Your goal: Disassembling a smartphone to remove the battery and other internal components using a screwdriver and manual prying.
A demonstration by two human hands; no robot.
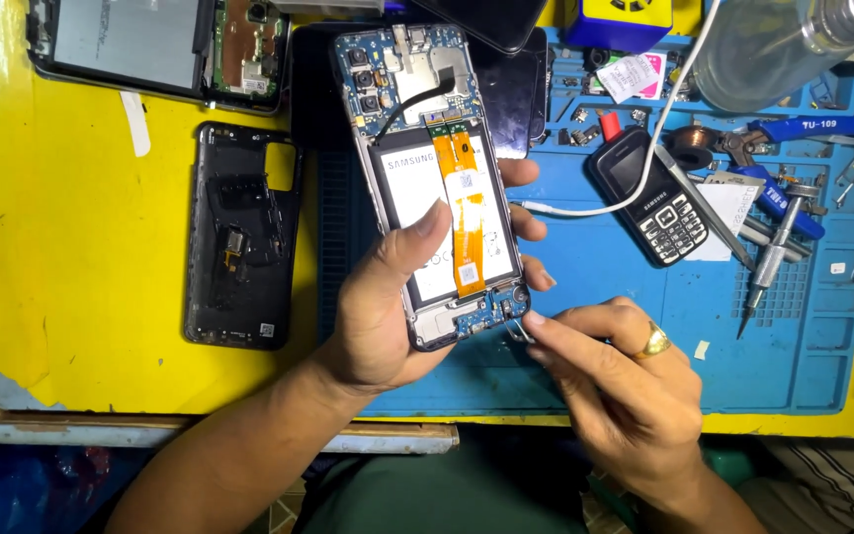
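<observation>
Orange flex ribbon [467, 213] runs down an opened phone [442, 188] — back off, battery [417, 218] and boards bare. Phone's long axis points away from the person, top edge far, bottom edge near, over the blue mat [605, 326]. Left hand [387, 316] wraps it from the left, thumb on the battery, fingers closed behind. Right hand [625, 386] lies just beside the bottom right corner, fingertips pinched on a small metal tool [521, 331] touching that corner; it is the nearer to the work.

Count — one held phone, one black back cover [239, 237] on the yellow table [71, 247], one second opened phone [155, 49] far left, one keypad phone [659, 203], one white cable [605, 203].
</observation>
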